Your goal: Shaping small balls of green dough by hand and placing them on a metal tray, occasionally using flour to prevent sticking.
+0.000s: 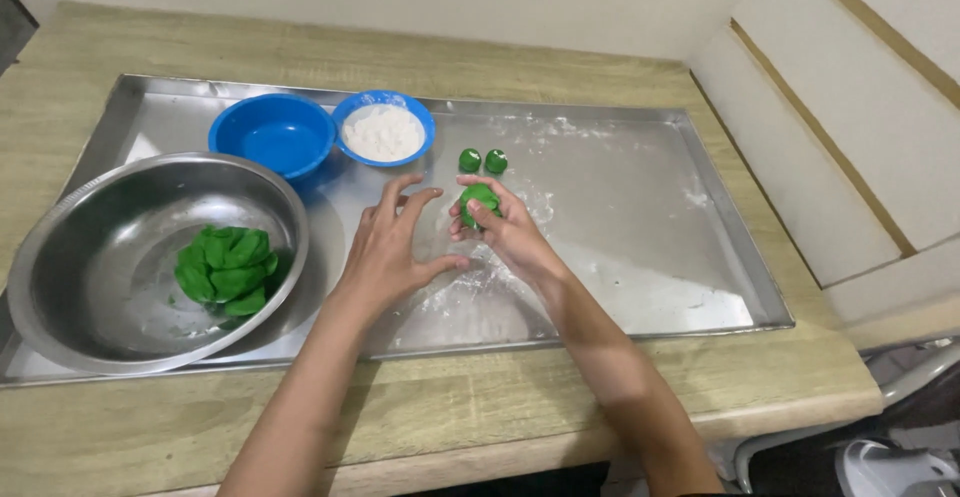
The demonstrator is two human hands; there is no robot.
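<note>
My right hand grips a small lump of green dough above the floured middle of a large metal tray. My left hand hovers just left of it with fingers spread, holding nothing. Two small green dough balls sit side by side on the tray just beyond my hands. A big steel bowl at the left holds a larger mass of green dough.
Behind the steel bowl stand an empty blue bowl and a smaller blue bowl of white flour. The tray lies on a light wooden counter against a white wall; white panels rise at the right.
</note>
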